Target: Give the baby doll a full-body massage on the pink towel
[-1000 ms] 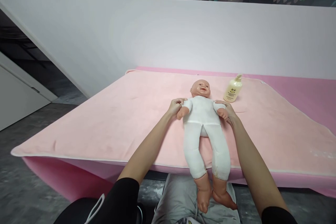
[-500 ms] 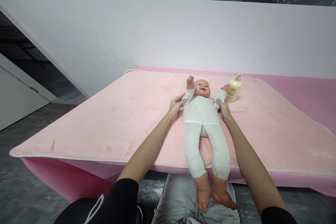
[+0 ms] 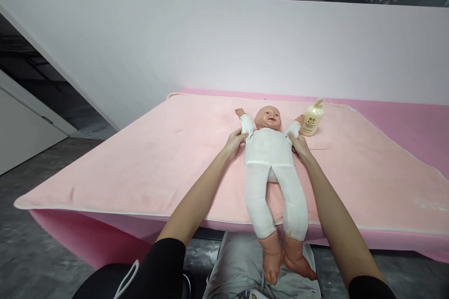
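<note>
A baby doll (image 3: 270,147) with a white cloth body lies face up on a pink blanket (image 3: 157,159), its feet hanging past the front edge over my lap. My left hand (image 3: 235,142) grips the doll's upper arm on the left side, thumb on top. On the other side my right hand (image 3: 299,145) is closed on the doll's other upper arm. Both doll arms point up and outward beside its head. A pale yellow pump bottle (image 3: 311,120) stands just behind the doll's hand on the right.
The blanket covers a pink table (image 3: 421,124) that meets a white wall (image 3: 245,42) at the back. A white cabinet or door (image 3: 28,126) is at the far left, above a grey floor (image 3: 28,243).
The doll's arm on the left has swung outward, its hand now farther left and lower. The other doll arm and my right hand have shifted slightly.
</note>
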A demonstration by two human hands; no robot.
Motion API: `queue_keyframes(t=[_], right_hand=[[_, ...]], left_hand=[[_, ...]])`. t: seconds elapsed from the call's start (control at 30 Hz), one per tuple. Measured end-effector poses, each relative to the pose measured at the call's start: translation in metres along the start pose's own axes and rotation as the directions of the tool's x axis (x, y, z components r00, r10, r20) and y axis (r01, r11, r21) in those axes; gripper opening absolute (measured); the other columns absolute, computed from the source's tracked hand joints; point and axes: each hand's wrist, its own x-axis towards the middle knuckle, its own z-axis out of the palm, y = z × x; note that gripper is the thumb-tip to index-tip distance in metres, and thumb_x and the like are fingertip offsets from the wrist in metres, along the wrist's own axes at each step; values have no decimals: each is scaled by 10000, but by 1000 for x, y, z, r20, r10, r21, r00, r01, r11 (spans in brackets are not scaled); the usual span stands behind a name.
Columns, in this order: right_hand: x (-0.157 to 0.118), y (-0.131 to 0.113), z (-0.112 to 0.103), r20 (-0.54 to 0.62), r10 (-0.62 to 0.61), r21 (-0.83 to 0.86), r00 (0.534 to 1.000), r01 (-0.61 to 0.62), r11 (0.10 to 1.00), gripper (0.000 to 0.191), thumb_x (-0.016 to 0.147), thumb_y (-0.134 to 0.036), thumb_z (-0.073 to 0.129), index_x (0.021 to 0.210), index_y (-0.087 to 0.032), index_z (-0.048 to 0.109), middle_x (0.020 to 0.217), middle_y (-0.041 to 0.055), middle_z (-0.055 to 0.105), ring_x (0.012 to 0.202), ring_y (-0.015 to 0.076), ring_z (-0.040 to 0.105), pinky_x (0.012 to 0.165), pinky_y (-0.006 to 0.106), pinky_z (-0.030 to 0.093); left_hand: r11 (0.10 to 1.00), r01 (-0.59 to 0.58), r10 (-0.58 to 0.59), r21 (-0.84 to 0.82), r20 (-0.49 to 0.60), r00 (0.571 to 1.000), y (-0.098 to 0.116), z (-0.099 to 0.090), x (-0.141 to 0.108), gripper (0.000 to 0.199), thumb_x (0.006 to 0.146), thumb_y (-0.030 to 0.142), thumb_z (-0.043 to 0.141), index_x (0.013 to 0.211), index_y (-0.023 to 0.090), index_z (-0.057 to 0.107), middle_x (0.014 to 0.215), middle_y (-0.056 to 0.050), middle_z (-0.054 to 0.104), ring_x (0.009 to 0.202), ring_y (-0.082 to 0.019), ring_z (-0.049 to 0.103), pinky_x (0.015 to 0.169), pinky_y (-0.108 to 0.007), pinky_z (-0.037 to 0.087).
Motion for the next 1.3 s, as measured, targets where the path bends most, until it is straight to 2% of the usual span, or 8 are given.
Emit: queue_keyframes(t=[0.1,0.27,0.37,0.47,0.67,0.77,0.87,1.3], right_hand=[[-5,-4,-10,146,60,131,987,-80,988,249,557,-354,713,639,-181,554,497,-37,504,388,62,339,373,225,224],[-9,-9,-18,268,69,277,961,-145,950,219,464,-177,714,669,-173,636,805,16,663,666,128,589,578,236,469],[-8,-7,-15,209,108,329,972,-173,928,199,481,-189,685,678,-185,663,860,23,679,751,159,620,674,267,507],[-8,-4,-8,53,29,372,998,-47,927,235,497,-223,673,731,-200,677,765,13,676,712,141,613,658,258,503],[-6,-1,1,-58,-2,319,998,21,948,257,526,-237,676,776,-182,657,632,-14,633,491,89,514,416,204,390],[-5,-1,3,-101,30,180,994,-12,984,162,570,-294,675,658,-185,594,419,-56,483,337,72,381,311,210,276],[-4,-1,4,-97,10,93,995,-1,996,224,586,-337,685,568,-200,508,364,-73,413,292,70,341,281,213,240],[-3,1,1,-28,69,39,997,-68,997,347,582,-470,736,590,-182,542,418,-36,478,327,66,361,307,221,256]], left_hand=[[997,13,-13,-80,0,1000,3,-3,0,359,517,90,692,870,142,650,847,-49,676,763,-150,609,704,-261,445],[985,-13,5,-172,-46,999,3,-1,-5,150,498,53,663,607,139,605,820,-44,660,788,-162,608,753,-298,460],[988,-41,37,-150,-30,999,2,3,-8,137,481,42,653,573,138,620,897,-46,669,851,-184,610,770,-309,451],[993,-40,43,-109,23,999,2,5,-6,278,505,98,682,780,139,706,896,-66,690,884,-215,613,800,-331,443],[986,-162,160,-38,-49,986,-1,9,-4,492,582,288,757,1053,173,672,1174,-90,635,1079,-255,566,917,-366,413],[984,-174,178,41,-117,977,-2,11,-7,519,618,348,749,1093,163,648,1157,-97,639,1032,-247,579,854,-347,440],[990,-123,133,76,-155,979,0,13,-9,534,651,359,726,1134,162,615,1062,-91,662,878,-206,606,713,-302,461],[997,-26,41,79,-194,980,-1,12,-5,212,689,327,623,808,153,643,719,-24,620,634,-121,534,548,-228,388]])
